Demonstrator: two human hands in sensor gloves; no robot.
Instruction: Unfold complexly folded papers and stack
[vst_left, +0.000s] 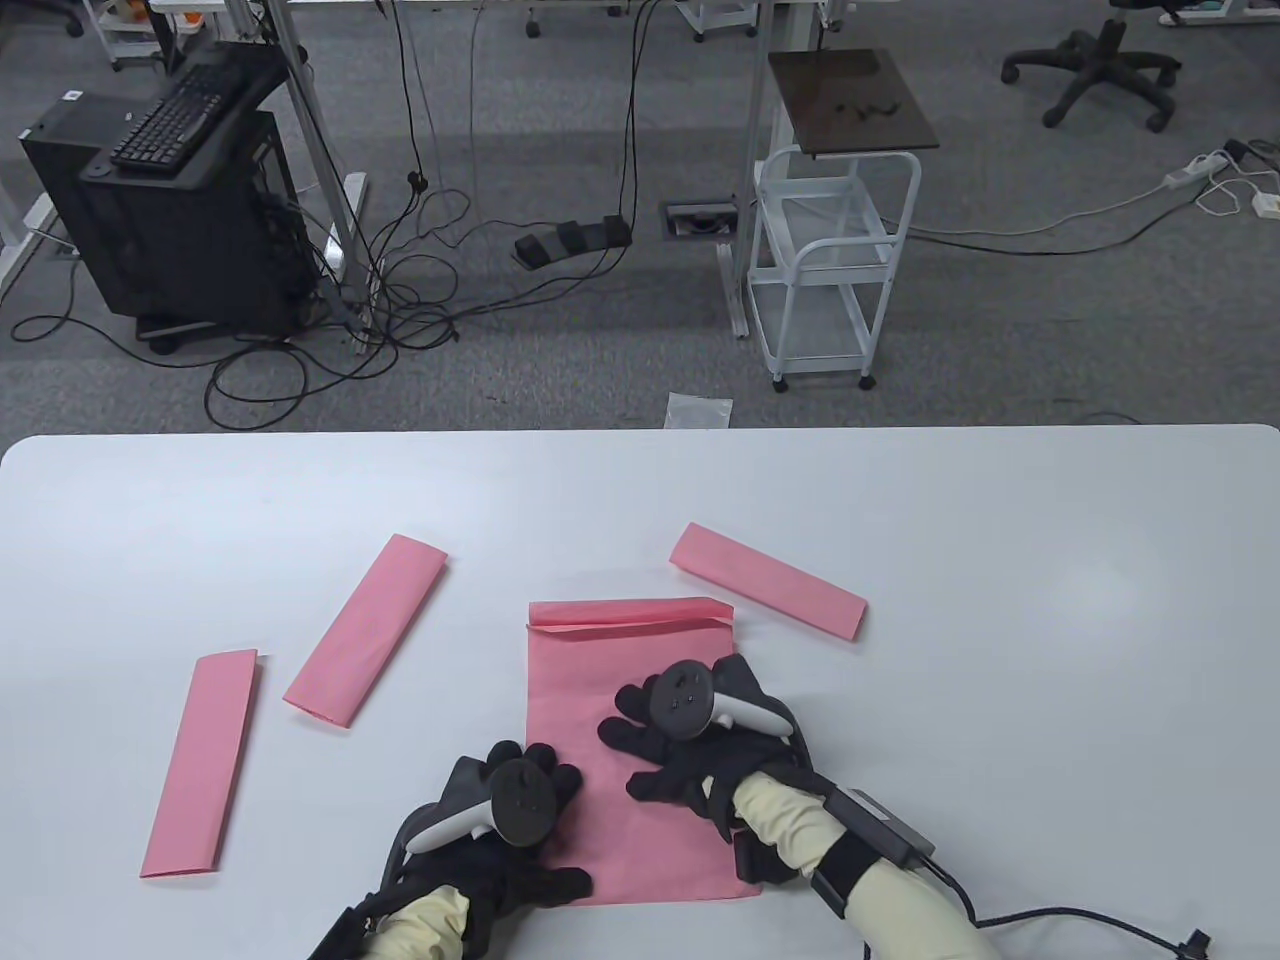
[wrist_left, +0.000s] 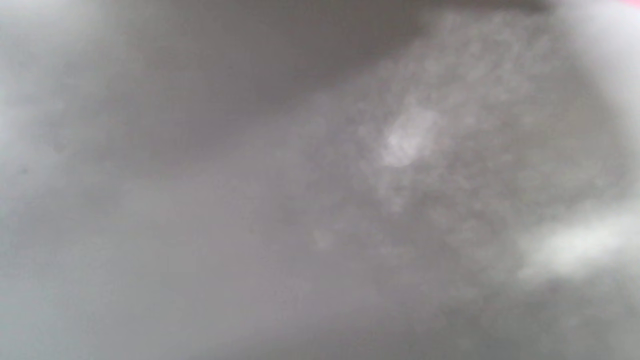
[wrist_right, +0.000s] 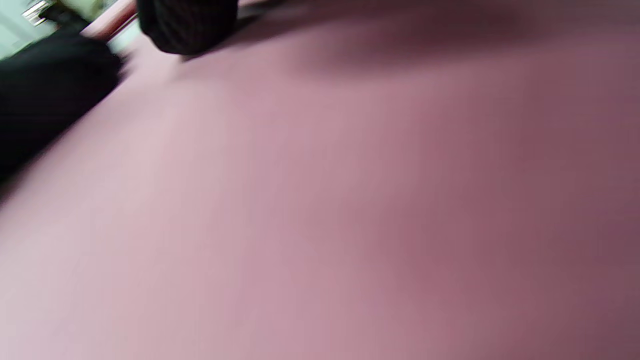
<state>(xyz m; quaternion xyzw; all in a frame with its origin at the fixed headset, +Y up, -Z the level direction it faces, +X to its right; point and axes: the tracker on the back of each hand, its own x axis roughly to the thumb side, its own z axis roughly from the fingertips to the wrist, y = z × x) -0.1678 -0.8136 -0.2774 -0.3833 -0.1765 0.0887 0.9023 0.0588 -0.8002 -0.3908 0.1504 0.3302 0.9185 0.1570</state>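
Pink paper lies in four pieces on the white bench (vst_left: 1000, 560). The one you are working on, the opened sheet (vst_left: 600, 660), sits at the near middle, spread nearly flat, with one narrow fold along its far edge not yet turned out. Your left hand (vst_left: 510, 810) rests on the sheet's near left corner, fingers spread and pressing down rather than pinching anything. Your right hand (vst_left: 690, 740) lies flat on the sheet's right side, fingers splayed toward the left, also pressing and gripping nothing.

Three folded strips wait around it, none touching the sheet. The far-right strip (vst_left: 768, 579) lies just beyond the sheet's far right corner, angled. The middle-left strip (vst_left: 366, 630) lies well to the left of the sheet, tilted. The near-left strip (vst_left: 201, 764) lies farther left, close to the bench's near side, almost upright in the table view.

Your right wrist view is filled with blurred pink paper (wrist_right: 350, 210), with dark gloved fingers (wrist_right: 185, 25) at its top left. Your left wrist view is a grey blur and tells you nothing.
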